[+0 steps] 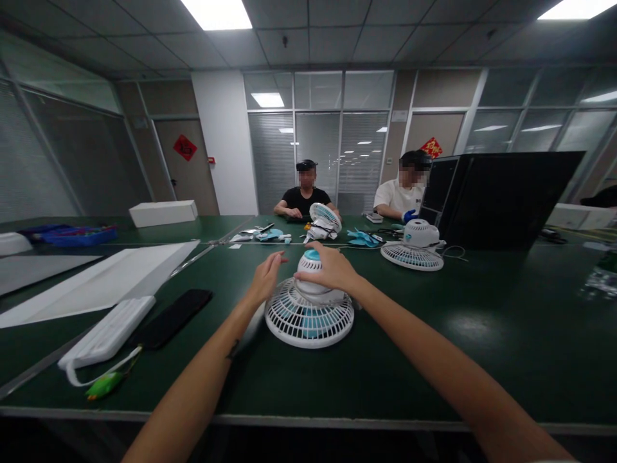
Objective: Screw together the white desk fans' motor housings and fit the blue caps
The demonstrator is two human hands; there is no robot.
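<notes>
A small white fan [308, 315] with blue blades lies face down on the green table [434, 360] in front of me, its round motor housing pointing up. My right hand [330, 269] rests on top of that housing, fingers curled over it. My left hand [265, 278] hovers just left of the housing, fingers loosely together and extended toward it, holding nothing I can see.
A white power bank with cord [108, 331], a black phone [176, 316] and white sheets [101, 280] lie at left. Another face-down fan [414, 247], a dismantled fan [322, 222], blue blades [362, 238] and a dark monitor [501, 196] stand farther back. Two people sit across the table.
</notes>
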